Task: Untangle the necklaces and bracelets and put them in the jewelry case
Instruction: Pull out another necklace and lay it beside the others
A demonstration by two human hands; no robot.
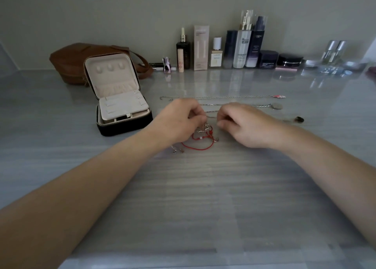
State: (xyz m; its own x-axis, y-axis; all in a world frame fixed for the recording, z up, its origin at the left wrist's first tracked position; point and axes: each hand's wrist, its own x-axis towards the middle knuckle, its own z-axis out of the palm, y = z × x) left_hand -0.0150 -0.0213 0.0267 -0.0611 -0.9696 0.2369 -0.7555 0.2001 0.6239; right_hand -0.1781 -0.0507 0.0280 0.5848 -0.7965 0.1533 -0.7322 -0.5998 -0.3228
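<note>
**Closely, two hands pick at knotted jewelry on a glossy table**

Both bare forearms reach from the near edge across a smooth grey table (203, 207) with faint streaks. The left hand (179, 122) has its fingers curled, pinching the top of a tangle (201, 140) of red cord loops and thin silver links lying mid-table. The right hand (244, 126) curls just beside it; I cannot tell whether it grips a strand. Left of the hands stands the jewelry case (120, 97), a black zipped box, lid up, cream padded lining. Beyond the hands a thin silver chain (223, 97) lies straight. Against the far wall sit a brown leather bag (81, 61) and a row of cosmetic bottles (234, 51).
</note>
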